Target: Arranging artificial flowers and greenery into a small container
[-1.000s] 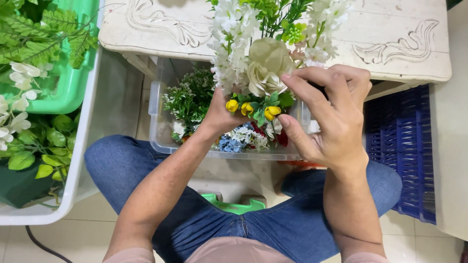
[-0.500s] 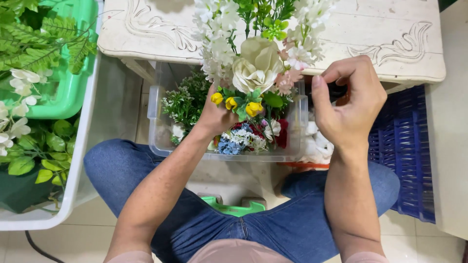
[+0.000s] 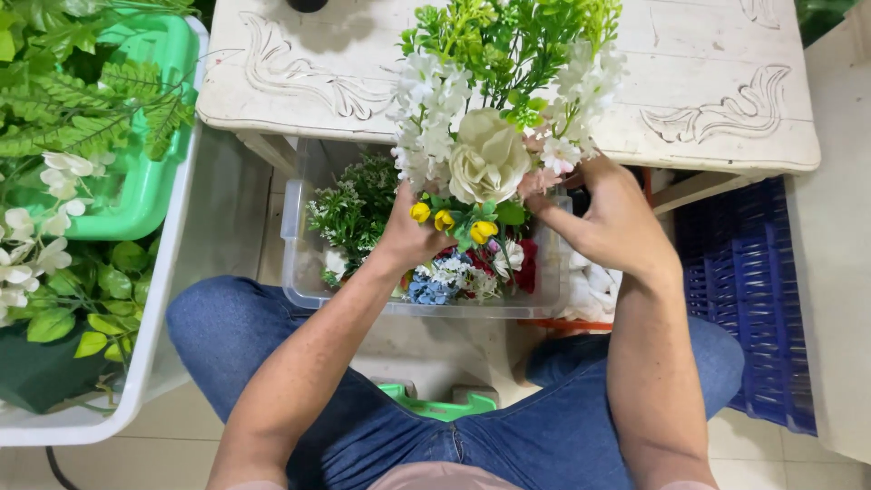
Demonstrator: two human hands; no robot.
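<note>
At frame centre the left hand [image 3: 413, 238] is clamped round the stems of a bouquet [image 3: 494, 136] of artificial flowers, while the right hand [image 3: 610, 218] pinches at its pale pink bloom, fingers together. A hard tug there could probably pull a stem loose into the clear bin [image 3: 299, 272] below. Behind stands a carved white surface [image 3: 708, 91]; a green basket [image 3: 150, 186] of ferns sits upper left, tiled floor beneath.

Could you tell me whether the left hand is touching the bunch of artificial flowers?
Touching: the head view shows the left hand wrapped around the bunch of artificial flowers just below the small yellow buds.
</note>
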